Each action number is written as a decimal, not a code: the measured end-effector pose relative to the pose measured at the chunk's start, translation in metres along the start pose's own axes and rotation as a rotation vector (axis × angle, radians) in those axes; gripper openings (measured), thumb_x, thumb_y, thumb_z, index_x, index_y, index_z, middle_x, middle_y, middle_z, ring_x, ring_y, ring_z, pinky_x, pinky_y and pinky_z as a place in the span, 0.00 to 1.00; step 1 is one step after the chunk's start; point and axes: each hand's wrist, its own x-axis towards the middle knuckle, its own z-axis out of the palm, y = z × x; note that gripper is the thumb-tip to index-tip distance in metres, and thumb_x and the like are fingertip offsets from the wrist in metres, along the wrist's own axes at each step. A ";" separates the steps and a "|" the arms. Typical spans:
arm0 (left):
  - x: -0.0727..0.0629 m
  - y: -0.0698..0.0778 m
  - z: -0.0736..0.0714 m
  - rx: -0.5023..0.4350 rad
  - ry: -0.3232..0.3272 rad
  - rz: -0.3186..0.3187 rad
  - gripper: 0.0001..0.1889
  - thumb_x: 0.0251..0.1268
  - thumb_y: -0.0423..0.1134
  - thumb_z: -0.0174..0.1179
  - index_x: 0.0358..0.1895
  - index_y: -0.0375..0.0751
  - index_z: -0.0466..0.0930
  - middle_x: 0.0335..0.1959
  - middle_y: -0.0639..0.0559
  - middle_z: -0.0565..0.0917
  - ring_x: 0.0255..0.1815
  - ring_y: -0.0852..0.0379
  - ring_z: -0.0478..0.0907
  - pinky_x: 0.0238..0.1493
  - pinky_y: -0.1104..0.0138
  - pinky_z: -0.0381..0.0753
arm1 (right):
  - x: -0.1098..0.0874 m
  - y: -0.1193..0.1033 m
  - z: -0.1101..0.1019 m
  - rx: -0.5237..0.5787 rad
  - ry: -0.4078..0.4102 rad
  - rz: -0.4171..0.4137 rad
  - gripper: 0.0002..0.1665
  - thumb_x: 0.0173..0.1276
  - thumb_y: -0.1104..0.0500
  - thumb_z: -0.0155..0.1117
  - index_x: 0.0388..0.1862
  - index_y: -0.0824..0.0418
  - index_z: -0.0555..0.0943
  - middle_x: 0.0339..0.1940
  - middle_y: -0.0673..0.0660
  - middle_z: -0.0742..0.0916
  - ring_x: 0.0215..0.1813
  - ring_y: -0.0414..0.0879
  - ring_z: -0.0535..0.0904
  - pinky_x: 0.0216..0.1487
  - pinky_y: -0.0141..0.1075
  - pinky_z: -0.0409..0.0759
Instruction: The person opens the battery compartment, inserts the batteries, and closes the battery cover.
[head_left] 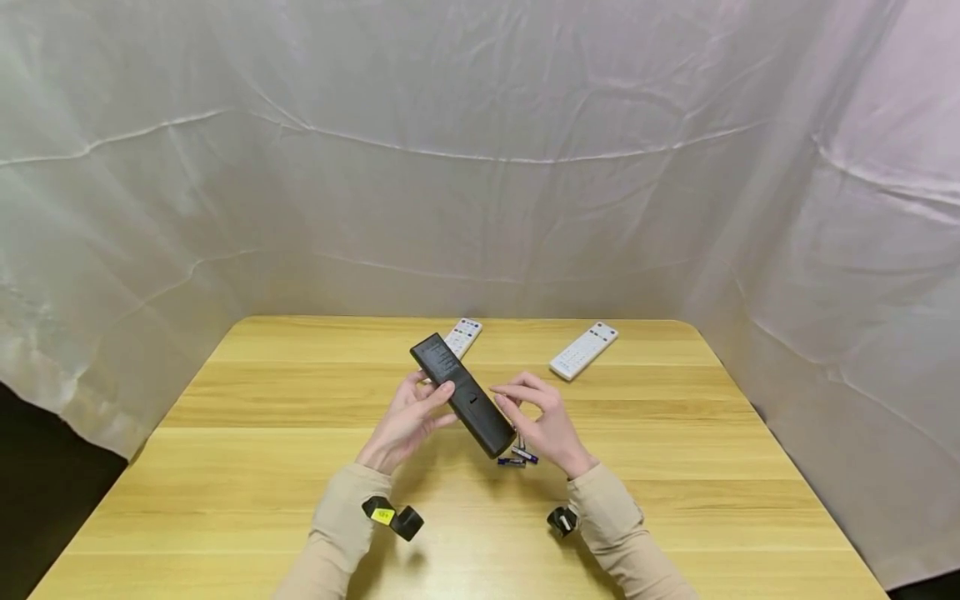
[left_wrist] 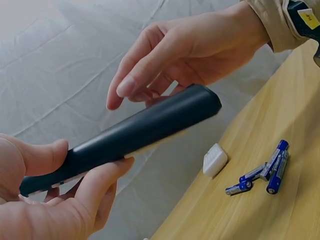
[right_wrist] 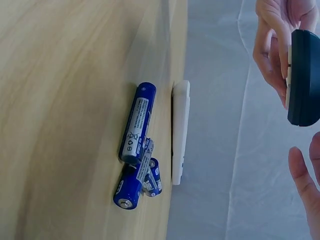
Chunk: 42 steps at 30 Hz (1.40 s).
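A black remote control [head_left: 472, 408] is held up over the table, its back with the battery cover facing up. My left hand [head_left: 408, 421] grips it at mid-length, thumb on the back and fingers underneath. Beside the remote's lower end is my right hand [head_left: 547, 421], fingers loosely bent with nothing in them. In the left wrist view, the right hand's fingertips [left_wrist: 125, 87] hover just past the casing, and part of that hand is hidden behind it. Several blue and silver batteries [right_wrist: 137, 125] lie in a loose pile on the table below.
Two white remote controls lie toward the back of the wooden table [head_left: 262, 400]: one remote [head_left: 465, 333] partly behind the black one, another remote [head_left: 583, 350] farther right. A pale fabric curtain [head_left: 480, 208] hangs around the table's back and sides.
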 end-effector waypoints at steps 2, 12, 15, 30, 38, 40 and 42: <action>0.000 0.000 -0.001 0.002 -0.006 0.000 0.31 0.77 0.29 0.49 0.73 0.35 0.42 0.71 0.30 0.67 0.55 0.59 0.83 0.68 0.50 0.80 | 0.000 0.000 0.000 0.004 0.016 -0.009 0.14 0.57 0.80 0.67 0.42 0.73 0.86 0.31 0.61 0.85 0.31 0.46 0.77 0.31 0.31 0.80; -0.002 0.003 -0.012 0.040 0.001 -0.011 0.37 0.76 0.31 0.52 0.78 0.39 0.39 0.72 0.30 0.65 0.64 0.48 0.78 0.70 0.44 0.75 | 0.014 -0.033 -0.008 0.025 0.017 -0.005 0.13 0.57 0.83 0.64 0.40 0.76 0.85 0.28 0.64 0.83 0.29 0.49 0.76 0.32 0.27 0.78; -0.003 0.005 -0.017 0.066 0.004 -0.008 0.39 0.75 0.31 0.54 0.79 0.39 0.39 0.72 0.28 0.65 0.64 0.46 0.78 0.70 0.42 0.75 | 0.015 -0.036 -0.009 0.022 0.021 -0.024 0.12 0.57 0.83 0.64 0.40 0.77 0.85 0.28 0.64 0.83 0.29 0.49 0.76 0.32 0.27 0.78; 0.004 0.028 -0.042 0.373 0.138 0.056 0.27 0.74 0.37 0.58 0.69 0.24 0.64 0.55 0.41 0.72 0.45 0.63 0.81 0.56 0.64 0.88 | 0.016 -0.034 -0.007 0.029 0.030 -0.018 0.14 0.55 0.84 0.64 0.40 0.78 0.85 0.29 0.64 0.84 0.30 0.51 0.77 0.33 0.26 0.79; 0.010 0.042 -0.057 0.497 0.215 0.109 0.25 0.74 0.43 0.59 0.61 0.24 0.71 0.45 0.49 0.71 0.36 0.68 0.79 0.48 0.69 0.90 | 0.016 -0.035 -0.007 0.040 0.033 0.002 0.12 0.55 0.83 0.65 0.39 0.79 0.84 0.30 0.67 0.84 0.29 0.52 0.77 0.34 0.25 0.79; 0.012 0.046 -0.061 0.571 0.243 0.116 0.27 0.73 0.47 0.60 0.61 0.25 0.72 0.44 0.50 0.70 0.34 0.67 0.77 0.45 0.69 0.91 | 0.016 -0.035 -0.007 0.041 0.032 0.010 0.12 0.55 0.83 0.65 0.39 0.78 0.85 0.30 0.66 0.84 0.29 0.52 0.77 0.33 0.26 0.79; 0.015 0.050 -0.067 0.663 0.283 0.121 0.29 0.71 0.52 0.61 0.59 0.27 0.73 0.43 0.49 0.70 0.33 0.65 0.76 0.41 0.69 0.91 | 0.016 -0.035 -0.007 0.037 0.031 0.009 0.12 0.55 0.83 0.64 0.39 0.79 0.84 0.30 0.65 0.84 0.29 0.52 0.77 0.33 0.27 0.79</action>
